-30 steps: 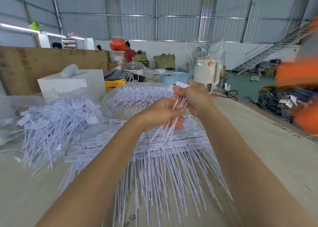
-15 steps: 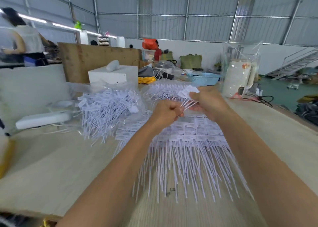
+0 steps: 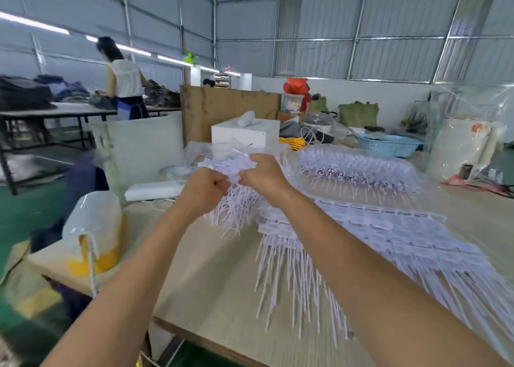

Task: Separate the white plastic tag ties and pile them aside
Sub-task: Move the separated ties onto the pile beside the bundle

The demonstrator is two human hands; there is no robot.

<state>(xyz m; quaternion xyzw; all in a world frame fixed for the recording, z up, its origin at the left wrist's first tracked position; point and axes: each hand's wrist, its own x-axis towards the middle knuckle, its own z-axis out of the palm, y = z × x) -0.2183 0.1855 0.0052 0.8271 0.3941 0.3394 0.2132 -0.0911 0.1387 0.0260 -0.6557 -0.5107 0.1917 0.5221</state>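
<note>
My left hand [image 3: 204,190] and my right hand [image 3: 262,176] are both closed on a small bunch of white plastic tag ties [image 3: 232,183], held just above a loose pile of separated ties [image 3: 236,213] at the table's left side. A wide sheet of joined tag ties [image 3: 361,241] lies on the wooden table [image 3: 217,297] to the right of my hands, its thin tails pointing toward me. A clear bag with more ties [image 3: 356,169] sits behind it.
A white and yellow bag [image 3: 94,236] stands at the table's left edge. A white box [image 3: 246,135], a blue basket [image 3: 389,144] and a white roll in plastic [image 3: 464,149] stand at the back. A person [image 3: 122,80] works at a far table on the left.
The view has swung to the left. Both hands, still gripping the bunch of ties, have moved left from above the joined sheet to above the loose pile.
</note>
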